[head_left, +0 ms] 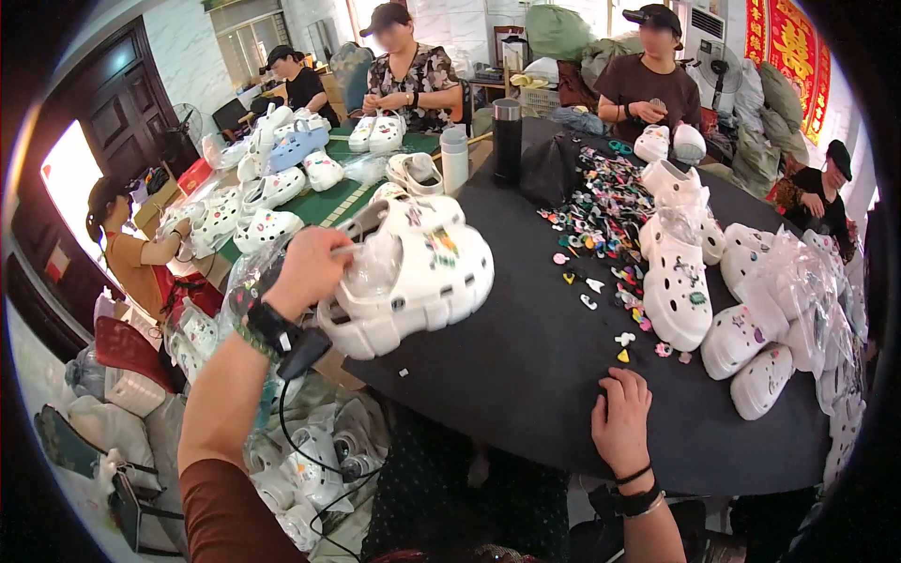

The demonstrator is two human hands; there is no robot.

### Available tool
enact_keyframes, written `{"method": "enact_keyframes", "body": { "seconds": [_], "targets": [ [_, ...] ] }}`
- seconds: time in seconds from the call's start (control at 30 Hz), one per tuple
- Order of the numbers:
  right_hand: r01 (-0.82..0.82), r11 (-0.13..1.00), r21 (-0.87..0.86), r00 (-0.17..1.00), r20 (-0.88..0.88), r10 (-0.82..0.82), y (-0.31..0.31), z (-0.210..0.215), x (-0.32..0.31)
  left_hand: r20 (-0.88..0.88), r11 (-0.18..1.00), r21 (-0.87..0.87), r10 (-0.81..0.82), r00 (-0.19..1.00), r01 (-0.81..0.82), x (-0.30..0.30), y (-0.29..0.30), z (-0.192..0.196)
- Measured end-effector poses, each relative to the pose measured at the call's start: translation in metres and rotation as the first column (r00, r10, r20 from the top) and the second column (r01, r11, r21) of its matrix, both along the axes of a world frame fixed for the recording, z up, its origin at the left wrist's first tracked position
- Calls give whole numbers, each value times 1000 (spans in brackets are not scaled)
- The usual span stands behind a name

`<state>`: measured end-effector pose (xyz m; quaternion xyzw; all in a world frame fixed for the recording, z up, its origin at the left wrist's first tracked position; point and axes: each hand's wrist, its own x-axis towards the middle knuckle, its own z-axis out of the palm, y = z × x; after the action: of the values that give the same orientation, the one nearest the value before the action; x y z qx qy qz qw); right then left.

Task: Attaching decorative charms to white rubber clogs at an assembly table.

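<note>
Over left edge of black counter (469,394), clamping white clog (432,305) with left hand (308,268); resting right hand (622,420) loosely by front edge, well apart.

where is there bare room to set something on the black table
The widest bare patch of black table lies between the white clogs in the left hand, the loose charms and the right hand. The right end is crowded with more clogs and clear plastic.

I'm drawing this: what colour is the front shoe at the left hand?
The front shoe at the left hand is white, seen best in the head view.
</note>
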<state>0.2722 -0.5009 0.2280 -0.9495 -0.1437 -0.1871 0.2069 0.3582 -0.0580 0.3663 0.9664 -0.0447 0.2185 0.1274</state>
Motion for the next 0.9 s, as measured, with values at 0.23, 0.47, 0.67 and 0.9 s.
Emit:
{"method": "enact_keyframes", "body": {
  "seconds": [0.23,0.47,0.67,0.9],
  "targets": [
    [0,1000,-2,999,-50,0,4,1,4,97,920,-161,374,922,-356,129,79,-9],
    [40,999,-23,992,-123,-42,13,17,5,87,797,-184,596,798,-575,242,117,-52],
    [57,998,-40,986,-154,-62,12,15,9,136,737,-427,625,768,-524,298,132,-119],
    [-1,1000,-17,993,-121,-1,13,22,9,239,941,-264,275,931,-211,323,202,-177]
  ]
}}
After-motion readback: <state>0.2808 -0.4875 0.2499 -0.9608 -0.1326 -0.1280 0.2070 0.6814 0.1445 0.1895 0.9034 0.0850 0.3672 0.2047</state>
